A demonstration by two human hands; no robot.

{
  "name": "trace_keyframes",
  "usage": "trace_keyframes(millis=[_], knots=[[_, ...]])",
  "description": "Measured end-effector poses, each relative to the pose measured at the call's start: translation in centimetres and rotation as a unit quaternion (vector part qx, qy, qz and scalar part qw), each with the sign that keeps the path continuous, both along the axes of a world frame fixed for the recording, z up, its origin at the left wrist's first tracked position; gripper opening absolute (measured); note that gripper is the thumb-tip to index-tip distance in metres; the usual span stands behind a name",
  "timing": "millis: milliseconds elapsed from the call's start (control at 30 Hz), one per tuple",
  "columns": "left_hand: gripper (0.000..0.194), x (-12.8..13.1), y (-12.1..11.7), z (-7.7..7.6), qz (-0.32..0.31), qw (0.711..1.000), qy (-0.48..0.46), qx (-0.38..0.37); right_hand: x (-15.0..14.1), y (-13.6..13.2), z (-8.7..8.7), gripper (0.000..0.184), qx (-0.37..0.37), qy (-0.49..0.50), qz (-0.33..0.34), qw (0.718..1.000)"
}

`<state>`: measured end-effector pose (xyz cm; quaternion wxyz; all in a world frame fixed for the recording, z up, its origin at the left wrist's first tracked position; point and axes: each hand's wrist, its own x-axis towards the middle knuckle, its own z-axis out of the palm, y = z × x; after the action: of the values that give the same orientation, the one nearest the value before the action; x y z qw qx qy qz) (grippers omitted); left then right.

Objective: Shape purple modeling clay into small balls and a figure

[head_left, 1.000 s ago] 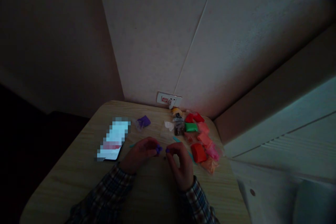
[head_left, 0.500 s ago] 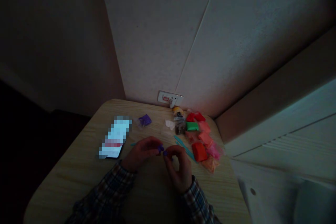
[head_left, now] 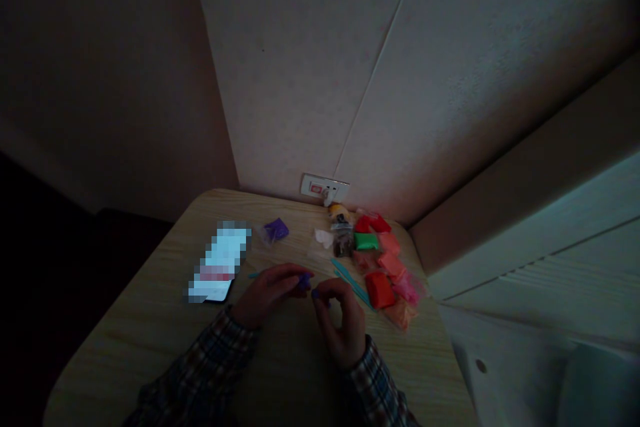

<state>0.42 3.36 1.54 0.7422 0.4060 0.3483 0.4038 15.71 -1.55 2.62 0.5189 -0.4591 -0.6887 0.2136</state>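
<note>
My left hand (head_left: pixel 267 292) pinches a small lumpy piece of purple modelling clay (head_left: pixel 304 281) between thumb and fingers. Close to its right, my right hand (head_left: pixel 343 320) is closed in a pinch on a tiny purple clay bit (head_left: pixel 315 294). A narrow gap separates the two pieces. Both hands are held over the front half of the wooden table (head_left: pixel 150 340). Beyond them lies an opened clear bag with a purple clay block (head_left: pixel 277 229). Light-blue plastic modelling tools (head_left: pixel 353 282) rest just behind my right hand.
A phone (head_left: pixel 220 263) with a lit, blurred screen lies at the left. Bags of clay stand at the right: a green one (head_left: pixel 366 241), a red one (head_left: pixel 379 289), a pink one (head_left: pixel 406 288), and several more. A wall socket (head_left: pixel 325 187) with a plug sits behind the table.
The purple piece in my left hand has turned slightly, and the fingers have shifted around it. My right hand has barely moved. Things on the table lie as before.
</note>
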Motion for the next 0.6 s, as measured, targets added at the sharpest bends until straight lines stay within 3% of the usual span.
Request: trace_keyframes(millis=[367, 600], knots=[[0.028, -0.02, 0.01, -0.15, -0.009, 0.999, -0.038, -0.018, -0.14, 0.11, -0.12, 0.014, 0.002, 0.017, -0.01, 1.0], [0.03, 0.14, -0.09, 0.26, 0.01, 1.0, -0.003, -0.012, -0.19, 0.06, -0.33, 0.015, -0.01, 0.018, -0.001, 1.0]])
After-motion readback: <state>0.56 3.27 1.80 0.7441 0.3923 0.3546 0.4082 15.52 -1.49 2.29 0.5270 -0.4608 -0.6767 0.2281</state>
